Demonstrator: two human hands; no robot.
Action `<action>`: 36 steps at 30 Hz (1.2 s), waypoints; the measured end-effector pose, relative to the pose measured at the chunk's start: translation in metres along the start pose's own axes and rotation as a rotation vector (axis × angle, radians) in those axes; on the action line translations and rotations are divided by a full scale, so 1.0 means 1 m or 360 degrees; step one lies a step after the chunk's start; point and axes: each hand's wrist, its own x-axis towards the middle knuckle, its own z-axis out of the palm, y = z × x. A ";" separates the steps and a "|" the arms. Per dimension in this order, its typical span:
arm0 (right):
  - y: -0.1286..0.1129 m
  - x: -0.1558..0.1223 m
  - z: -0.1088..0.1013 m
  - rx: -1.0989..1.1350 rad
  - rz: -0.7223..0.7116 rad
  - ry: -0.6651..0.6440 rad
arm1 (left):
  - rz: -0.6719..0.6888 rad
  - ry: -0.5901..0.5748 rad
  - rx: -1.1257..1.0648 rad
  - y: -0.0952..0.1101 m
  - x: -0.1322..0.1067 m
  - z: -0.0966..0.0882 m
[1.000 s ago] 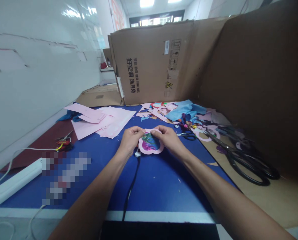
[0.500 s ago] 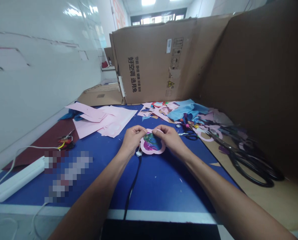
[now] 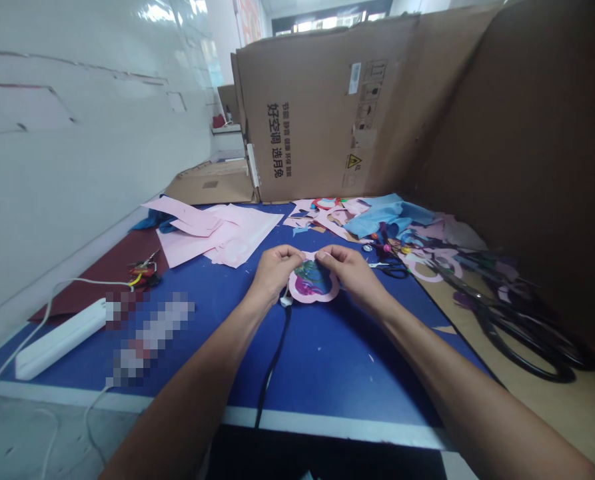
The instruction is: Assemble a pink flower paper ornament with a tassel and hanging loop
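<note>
A: Pinching the pink cutout (image 3: pixel 313 283) at its top edge, your left hand (image 3: pixel 276 267) and right hand (image 3: pixel 354 270) both grip it, down at the blue surface (image 3: pixel 327 360). Risk?
B: Tearing. Pulling your hands apart likely rips the thin rim.

I am turning my head slightly to the left, so the table's things are sliding rightward in view. My left hand (image 3: pixel 276 268) and right hand (image 3: pixel 356 272) are bringing their fingertips closer together along the top edge of the pink cutout (image 3: pixel 313 285).
</note>
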 end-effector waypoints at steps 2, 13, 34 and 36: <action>0.000 0.000 0.000 0.0026 0.0020 0.0022 | -0.0028 0.0021 -0.0030 0.000 0.001 0.000; 0.000 -0.003 -0.001 0.0068 0.0073 0.0077 | -0.0092 -0.0100 -0.0143 -0.003 0.001 -0.002; 0.003 0.002 -0.004 0.0139 -0.0005 0.0157 | -0.0101 -0.0027 -0.0320 0.004 0.002 -0.003; 0.002 0.002 -0.004 0.0165 -0.0039 0.0185 | -0.0156 -0.0135 -0.0273 0.004 0.000 -0.001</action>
